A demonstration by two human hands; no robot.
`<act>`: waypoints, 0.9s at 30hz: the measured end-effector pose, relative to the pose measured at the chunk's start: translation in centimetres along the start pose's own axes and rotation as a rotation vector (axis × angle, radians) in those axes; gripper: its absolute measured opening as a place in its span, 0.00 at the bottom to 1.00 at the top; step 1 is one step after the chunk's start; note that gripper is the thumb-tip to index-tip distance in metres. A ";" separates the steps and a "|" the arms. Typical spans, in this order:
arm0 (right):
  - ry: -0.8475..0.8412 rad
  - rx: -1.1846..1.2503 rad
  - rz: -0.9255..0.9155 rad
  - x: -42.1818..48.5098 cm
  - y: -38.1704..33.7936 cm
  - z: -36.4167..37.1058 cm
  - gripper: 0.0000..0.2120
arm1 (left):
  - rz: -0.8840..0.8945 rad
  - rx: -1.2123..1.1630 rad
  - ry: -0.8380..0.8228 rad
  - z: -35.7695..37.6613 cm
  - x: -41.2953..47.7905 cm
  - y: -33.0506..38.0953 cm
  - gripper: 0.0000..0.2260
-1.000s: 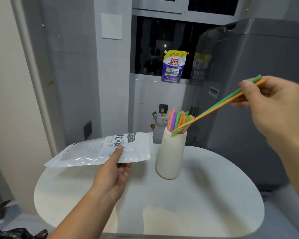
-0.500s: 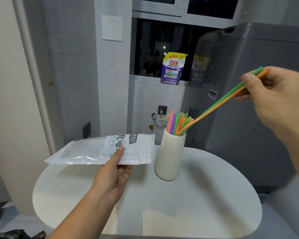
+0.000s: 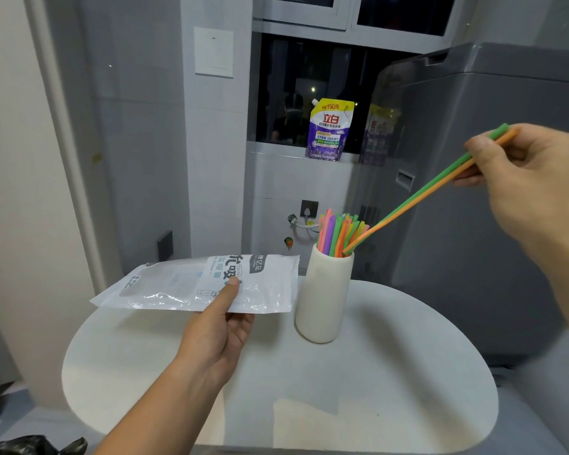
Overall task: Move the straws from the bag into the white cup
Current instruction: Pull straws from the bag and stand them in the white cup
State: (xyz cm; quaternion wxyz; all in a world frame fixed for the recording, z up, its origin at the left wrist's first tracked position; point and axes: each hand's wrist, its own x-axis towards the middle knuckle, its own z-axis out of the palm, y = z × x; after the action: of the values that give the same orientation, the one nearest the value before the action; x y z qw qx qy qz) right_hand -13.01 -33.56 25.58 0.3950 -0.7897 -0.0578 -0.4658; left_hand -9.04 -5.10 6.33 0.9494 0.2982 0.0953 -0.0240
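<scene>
From the head camera I see my right hand (image 3: pixel 536 182) pinching a green straw (image 3: pixel 421 192) and an orange straw (image 3: pixel 408 211) near their upper ends; below the grip, their lower tips sit inside the white cup (image 3: pixel 324 297) among the other straws (image 3: pixel 337 233). My left hand (image 3: pixel 217 333) grips the bag (image 3: pixel 191 284), thumb on top, just beside the cup above the table (image 3: pixel 375 389).

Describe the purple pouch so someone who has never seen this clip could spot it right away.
Start at the dark window behind the round white table. On its sill, above the white cup of straws, stands the purple pouch. It alone has a yellow top with a spout and red characters; the thing beside it is only a dim reflection.
</scene>
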 end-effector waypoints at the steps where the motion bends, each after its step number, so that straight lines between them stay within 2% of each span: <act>1: -0.002 -0.007 0.007 0.0 0.0 0.0 0.08 | 0.001 0.002 0.000 0.0 0.0 0.0 0.13; 16: -0.059 -0.098 0.042 2.1 -1.0 1.7 0.11 | 0.001 0.004 -0.010 0.2 0.0 -0.3 0.16; 27: -0.058 -0.093 0.039 2.8 -1.7 3.1 0.09 | -0.014 -0.006 -0.016 0.1 0.1 -0.4 0.16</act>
State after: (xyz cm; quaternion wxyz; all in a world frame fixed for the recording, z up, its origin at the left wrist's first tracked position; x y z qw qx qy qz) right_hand -10.10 -31.13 27.95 0.3649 -0.8215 -0.0321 -0.4370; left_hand -8.98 -5.49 6.13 0.9508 0.2947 0.0900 -0.0327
